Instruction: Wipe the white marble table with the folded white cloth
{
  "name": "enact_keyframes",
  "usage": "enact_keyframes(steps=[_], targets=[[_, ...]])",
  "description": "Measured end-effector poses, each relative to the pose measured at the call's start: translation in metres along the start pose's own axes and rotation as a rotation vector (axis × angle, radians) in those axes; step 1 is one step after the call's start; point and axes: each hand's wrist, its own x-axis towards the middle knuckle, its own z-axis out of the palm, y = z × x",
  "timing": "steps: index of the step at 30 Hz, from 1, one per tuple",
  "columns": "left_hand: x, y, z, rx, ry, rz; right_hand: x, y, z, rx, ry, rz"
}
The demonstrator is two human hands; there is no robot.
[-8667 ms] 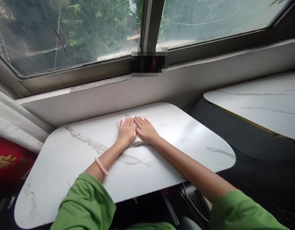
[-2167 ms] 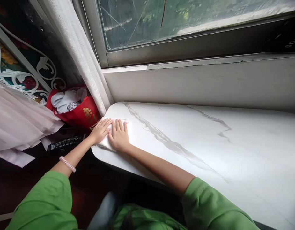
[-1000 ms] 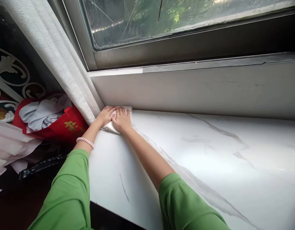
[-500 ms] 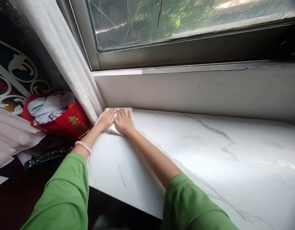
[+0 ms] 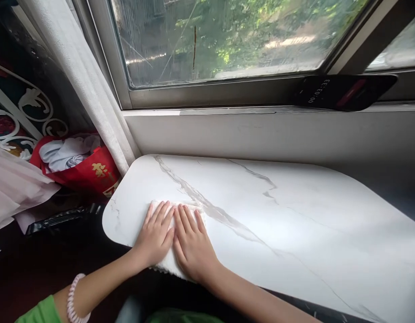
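Observation:
A white cloth [image 5: 170, 262] lies at the near edge of the white marbled tabletop [image 5: 241, 193], left of the middle, with part of it over the edge. My left hand [image 5: 155, 235] rests flat on its left part, fingers stretched out. Beside it, my right hand [image 5: 194, 242] presses on the right part, palm down with the fingers extended. The two hands touch or nearly touch. A pink coiled band [image 5: 72, 300] circles my left wrist.
A pale curtain [image 5: 82, 76] hangs at the left beside the window. Below it stands a red bag [image 5: 89, 172] holding light cloth. A black phone [image 5: 345, 92] leans on the windowsill at the right. The table's left corners are rounded.
Both hands and the cloth have moved from the far left corner by the wall toward me, to the near edge. The view has shifted, showing the phone and the table's rounded left end.

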Motion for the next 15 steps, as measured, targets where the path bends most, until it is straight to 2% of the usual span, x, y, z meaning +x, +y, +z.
enact_keyframes(steps=[4,8,11,15], targets=[[0.001,0.005,-0.003,-0.028,-0.057,-0.009,-0.002,-0.003,-0.005,0.011,-0.035,0.040],[0.022,-0.009,0.002,-0.010,-0.058,-0.014,0.021,0.007,-0.002,0.016,-0.071,0.040],[0.059,-0.030,0.010,0.013,-0.060,-0.027,0.055,0.026,0.006,0.024,-0.097,0.076],[0.131,-0.064,0.020,0.035,-0.095,-0.049,0.117,0.064,0.021,0.027,-0.111,0.144]])
